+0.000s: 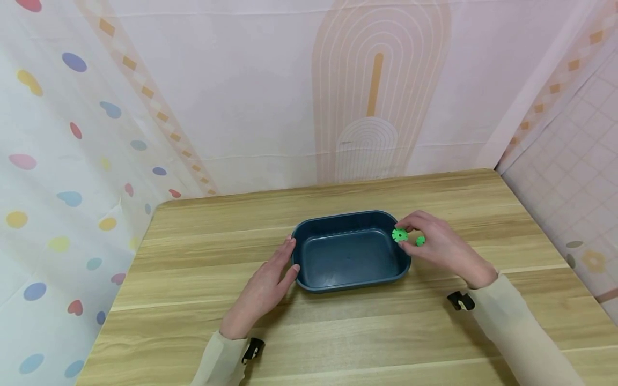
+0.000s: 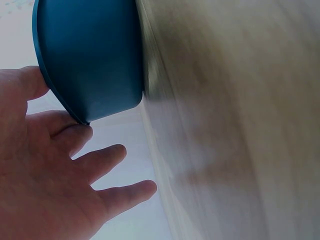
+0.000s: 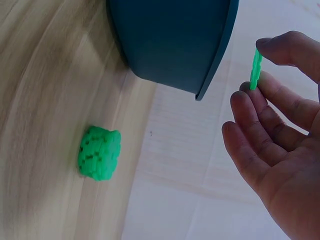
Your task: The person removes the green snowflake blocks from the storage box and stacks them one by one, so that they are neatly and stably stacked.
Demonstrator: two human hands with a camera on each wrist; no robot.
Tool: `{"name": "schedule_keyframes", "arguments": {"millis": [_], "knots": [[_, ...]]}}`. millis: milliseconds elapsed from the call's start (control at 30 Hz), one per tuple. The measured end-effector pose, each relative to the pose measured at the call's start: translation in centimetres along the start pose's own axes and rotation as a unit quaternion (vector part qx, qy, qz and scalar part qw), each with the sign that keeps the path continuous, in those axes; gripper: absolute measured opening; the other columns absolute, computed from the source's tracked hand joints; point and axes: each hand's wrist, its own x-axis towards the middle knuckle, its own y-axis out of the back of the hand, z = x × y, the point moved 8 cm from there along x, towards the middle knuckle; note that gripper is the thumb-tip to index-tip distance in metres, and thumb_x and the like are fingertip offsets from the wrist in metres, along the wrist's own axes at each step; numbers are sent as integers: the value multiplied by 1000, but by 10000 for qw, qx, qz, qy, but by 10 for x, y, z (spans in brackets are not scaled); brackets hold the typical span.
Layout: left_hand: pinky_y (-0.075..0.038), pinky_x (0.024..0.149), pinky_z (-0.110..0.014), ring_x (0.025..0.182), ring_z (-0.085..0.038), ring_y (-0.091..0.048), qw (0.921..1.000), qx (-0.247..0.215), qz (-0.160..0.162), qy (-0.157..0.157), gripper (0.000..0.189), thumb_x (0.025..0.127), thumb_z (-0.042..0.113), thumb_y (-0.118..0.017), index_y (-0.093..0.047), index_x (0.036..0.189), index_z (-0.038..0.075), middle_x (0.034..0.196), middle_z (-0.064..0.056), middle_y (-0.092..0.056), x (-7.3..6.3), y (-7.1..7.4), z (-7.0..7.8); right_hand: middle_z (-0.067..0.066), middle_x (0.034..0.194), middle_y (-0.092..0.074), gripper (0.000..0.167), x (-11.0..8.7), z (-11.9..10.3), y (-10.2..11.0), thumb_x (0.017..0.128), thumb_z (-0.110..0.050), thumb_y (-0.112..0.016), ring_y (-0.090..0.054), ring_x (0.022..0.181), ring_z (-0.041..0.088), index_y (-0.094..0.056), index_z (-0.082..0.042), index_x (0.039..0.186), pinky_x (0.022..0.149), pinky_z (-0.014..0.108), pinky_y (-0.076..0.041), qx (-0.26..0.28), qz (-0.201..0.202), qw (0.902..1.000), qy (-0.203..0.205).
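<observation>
A dark blue rectangular tub (image 1: 347,260) stands on the wooden table. My left hand (image 1: 265,281) touches its left end, with thumb and fingertips at the rim and the other fingers spread in the left wrist view. Between thumb and fingertips, my right hand (image 1: 441,246) pinches a thin green notched disc (image 1: 399,236) above the tub's right rim. The disc appears edge-on in the right wrist view. Beside the tub's right end, a stack of green notched discs (image 3: 100,152) sits on the table, partly hidden by the right hand in the head view.
The wooden table (image 1: 372,332) reaches back to a patterned cloth (image 1: 260,96). Cloth with coloured spots (image 1: 58,230) hangs at the left, and a checked cloth (image 1: 579,155) at the right. Each wrist bears a black strap or clip (image 1: 253,349).
</observation>
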Motion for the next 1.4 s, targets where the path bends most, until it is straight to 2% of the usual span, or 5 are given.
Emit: {"name": "schedule_keyframes", "arguments": {"millis": [267, 633, 1200, 1400], "knots": [[-33, 118, -59, 155, -26, -26, 10000, 4, 9, -26, 63, 111, 33, -49, -25, 164, 9, 171, -5, -20, 0, 0, 0, 11, 114, -68, 27, -3, 9, 5, 89, -4, -78, -70, 100, 34, -72, -1, 115, 86, 54, -57, 100, 96, 9998, -121], [-33, 118, -58, 154, -27, -27, 10000, -42, 54, 24, 63, 111, 32, -50, -26, 164, 8, 170, -5, -22, 0, 0, 0, 12, 110, -70, 27, -8, 19, 14, 86, 1, -79, -67, 99, 31, -73, 0, 112, 86, 55, -56, -68, 377, 9992, -100], [-32, 118, -59, 154, -27, -27, 10000, -44, 71, 43, 63, 111, 32, -50, -26, 164, 9, 170, -4, -21, -1, 0, -1, 14, 111, -70, 27, -16, 40, 22, 88, -4, -81, -67, 100, 34, -72, 0, 113, 87, 57, -54, -150, 379, 9988, -253], [-32, 118, -59, 155, -26, -26, 10000, -57, 57, 46, 64, 111, 33, -50, -25, 165, 10, 171, -4, -20, 0, 0, -1, 17, 115, -69, 29, -18, 47, 20, 88, -3, -80, -67, 104, 38, -72, 2, 115, 90, 59, -54, -91, 191, 9988, -431]]}}
